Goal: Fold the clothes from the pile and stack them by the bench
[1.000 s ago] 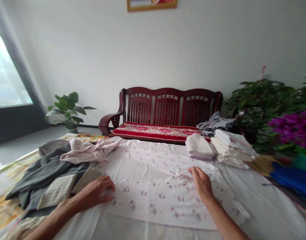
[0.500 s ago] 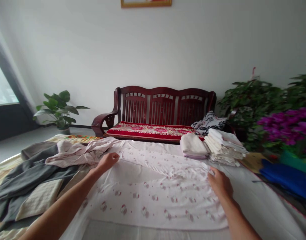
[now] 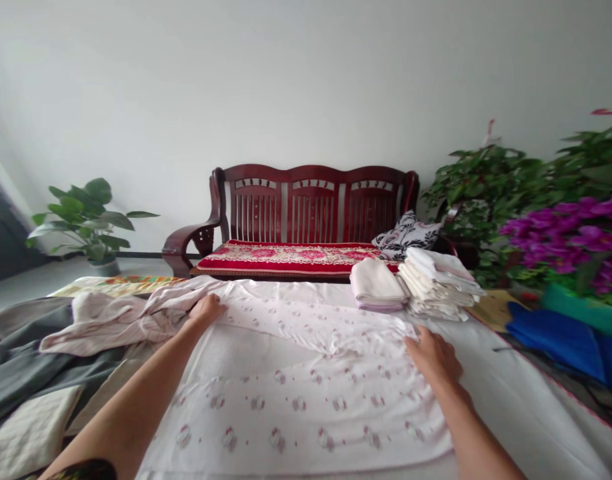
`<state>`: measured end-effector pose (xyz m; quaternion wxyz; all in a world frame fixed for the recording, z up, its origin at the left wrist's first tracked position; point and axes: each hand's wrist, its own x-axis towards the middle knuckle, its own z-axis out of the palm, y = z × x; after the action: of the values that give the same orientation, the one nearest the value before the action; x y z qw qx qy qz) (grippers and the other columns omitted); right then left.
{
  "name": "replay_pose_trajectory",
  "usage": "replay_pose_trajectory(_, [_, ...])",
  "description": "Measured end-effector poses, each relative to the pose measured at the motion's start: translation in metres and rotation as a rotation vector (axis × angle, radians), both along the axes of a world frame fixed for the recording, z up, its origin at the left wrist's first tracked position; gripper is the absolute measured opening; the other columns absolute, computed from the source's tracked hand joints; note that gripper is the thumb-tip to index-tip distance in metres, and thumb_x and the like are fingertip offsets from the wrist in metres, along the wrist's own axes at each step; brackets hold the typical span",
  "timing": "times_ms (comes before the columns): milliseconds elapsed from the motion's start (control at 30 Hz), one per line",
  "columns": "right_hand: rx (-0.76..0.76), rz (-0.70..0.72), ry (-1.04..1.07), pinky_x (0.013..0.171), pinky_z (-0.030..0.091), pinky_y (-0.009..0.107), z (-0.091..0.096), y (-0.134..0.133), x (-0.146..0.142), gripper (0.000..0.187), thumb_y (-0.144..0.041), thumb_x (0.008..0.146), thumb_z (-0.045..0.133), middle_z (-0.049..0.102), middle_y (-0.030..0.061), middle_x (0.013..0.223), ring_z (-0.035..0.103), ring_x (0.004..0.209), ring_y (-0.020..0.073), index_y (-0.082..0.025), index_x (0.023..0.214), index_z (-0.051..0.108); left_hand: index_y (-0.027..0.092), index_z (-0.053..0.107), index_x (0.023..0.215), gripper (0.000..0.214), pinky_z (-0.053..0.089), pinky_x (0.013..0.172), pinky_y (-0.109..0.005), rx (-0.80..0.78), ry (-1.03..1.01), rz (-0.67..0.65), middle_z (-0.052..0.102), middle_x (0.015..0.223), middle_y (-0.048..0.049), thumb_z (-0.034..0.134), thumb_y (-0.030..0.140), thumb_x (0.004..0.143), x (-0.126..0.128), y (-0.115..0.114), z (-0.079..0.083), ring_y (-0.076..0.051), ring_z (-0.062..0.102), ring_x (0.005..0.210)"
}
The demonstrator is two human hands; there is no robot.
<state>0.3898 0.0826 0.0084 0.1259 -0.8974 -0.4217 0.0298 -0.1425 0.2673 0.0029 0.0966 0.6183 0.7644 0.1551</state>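
White pants [image 3: 306, 400] with a small reddish-grey print lie spread on a white sheet, both legs stretched out to the left and rumpled around the crotch. My left hand [image 3: 206, 311] is closed at the end of the far leg. At the waist end on the right, my right hand [image 3: 433, 353] pinches the far corner between thumb and fingers. Close beside my left hand lies a crumpled pale pink striped garment [image 3: 111, 320].
Folded white cloths [image 3: 439, 287] are stacked behind my right hand, next to a smaller folded pile [image 3: 379, 283]. Dark grey clothes [image 3: 31, 373] and a cream quilted cloth [image 3: 36, 427] lie left. Blue fabric [image 3: 556, 340] is at right; a wooden bench [image 3: 311, 207] stands behind.
The view has turned slightly to the right, so everything sits further left. Both hands keep their places on the pants, which look little changed.
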Motion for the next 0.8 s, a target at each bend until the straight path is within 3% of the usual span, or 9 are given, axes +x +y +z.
replay_pose_trajectory(167, [-0.061,-0.004,0.111,0.089,0.050,0.045,0.003,0.000,0.006,0.058,-0.052,0.086,0.039,0.066,0.0143,0.129,0.061,0.117,0.0357,-0.025,0.134,0.058,0.018,0.066,0.074,0.013,0.049,0.075,-0.034,-0.031,-0.038,0.005,0.073,0.090,-0.0119,0.068,0.031,0.073,-0.003,0.005,0.001,-0.034,0.068,0.098])
replay_pose_trajectory(267, [-0.058,-0.010,0.157,0.083,0.051,0.044,0.001,0.002,0.011,0.052,-0.056,0.084,0.042,0.070,0.0136,0.118,0.065,0.110,0.0357,-0.029,0.122,0.065,0.018,0.064,0.071,0.010,0.047,0.069,-0.031,0.006,-0.097,-0.003,0.071,0.080,-0.0095,0.067,0.027,0.072,-0.005,0.005,0.004,-0.030,0.069,0.089])
replay_pose_trajectory(433, [-0.045,0.029,0.170,0.076,0.051,0.043,0.001,0.004,0.015,0.039,-0.053,0.081,0.046,0.072,0.0139,0.109,0.068,0.102,0.0370,-0.027,0.099,0.069,0.017,0.058,0.070,0.014,0.041,0.051,-0.025,0.058,-0.290,-0.031,0.058,0.052,-0.0011,0.060,0.029,0.077,-0.008,-0.006,0.013,-0.019,0.060,0.053])
replay_pose_trajectory(533, [0.079,0.043,0.222,0.074,0.051,0.042,-0.003,0.005,0.021,0.038,-0.052,0.079,0.049,0.074,0.0134,0.099,0.069,0.095,0.0366,-0.025,0.098,0.068,0.016,0.057,0.076,0.012,0.041,0.049,-0.023,0.105,-0.430,-0.072,0.059,0.055,-0.0001,0.057,0.028,0.079,-0.009,-0.019,0.022,-0.016,0.059,0.051])
replay_pose_trajectory(600, [0.250,0.085,0.313,0.076,0.052,0.040,-0.008,0.004,0.026,0.037,-0.052,0.075,0.055,0.075,0.0110,0.092,0.070,0.094,0.0348,-0.023,0.095,0.068,0.016,0.058,0.082,0.013,0.045,0.052,-0.023,0.137,-0.519,-0.115,0.064,0.064,-0.0018,0.058,0.028,0.078,-0.011,-0.028,0.028,-0.016,0.063,0.059])
replay_pose_trajectory(700, [0.511,0.175,0.594,0.078,0.054,0.036,-0.011,-0.003,0.031,0.036,-0.047,0.068,0.065,0.077,0.0080,0.086,0.070,0.093,0.0321,-0.019,0.090,0.069,0.015,0.056,0.084,0.021,0.050,0.058,-0.024,0.185,-0.637,-0.170,0.068,0.075,-0.0038,0.064,0.033,0.075,-0.016,-0.041,0.032,-0.017,0.067,0.069])
replay_pose_trajectory(800, [0.605,0.190,0.923,0.076,0.056,0.035,-0.005,-0.014,0.031,0.041,-0.043,0.063,0.074,0.078,0.0067,0.086,0.072,0.088,0.0308,-0.018,0.095,0.072,0.016,0.055,0.081,0.034,0.053,0.061,-0.026,0.227,-0.746,-0.218,0.067,0.075,-0.0039,0.072,0.043,0.069,-0.023,-0.054,0.035,-0.019,0.067,0.071])
